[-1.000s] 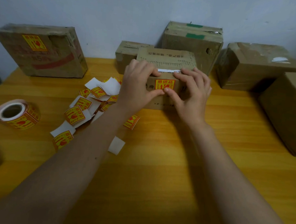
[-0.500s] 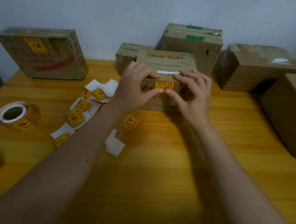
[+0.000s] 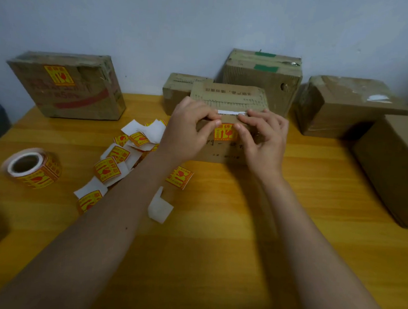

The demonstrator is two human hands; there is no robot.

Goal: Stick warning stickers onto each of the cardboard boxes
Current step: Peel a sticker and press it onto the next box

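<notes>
A small cardboard box (image 3: 228, 95) stands at the middle of the wooden table (image 3: 217, 227), with a yellow and red warning sticker (image 3: 225, 132) on its near face. My left hand (image 3: 187, 132) and my right hand (image 3: 265, 136) both rest on this box, fingers over its top front edge. Both thumbs press beside the sticker, one on each side. A sticker roll (image 3: 33, 167) lies at the left. Loose cut stickers (image 3: 116, 158) and white backing papers lie in a heap left of my left arm.
A flat box bearing a sticker (image 3: 66, 86) leans against the wall at back left. Behind and right of the held box stand a small box (image 3: 178, 88), a tall box with green tape (image 3: 262, 79), a taped box (image 3: 349, 106) and a big box (image 3: 398, 166).
My hands have stayed on the box while both thumbs slid up along the sticker's sides. The view has tilted slightly, so everything sits a little lower in the frame.
</notes>
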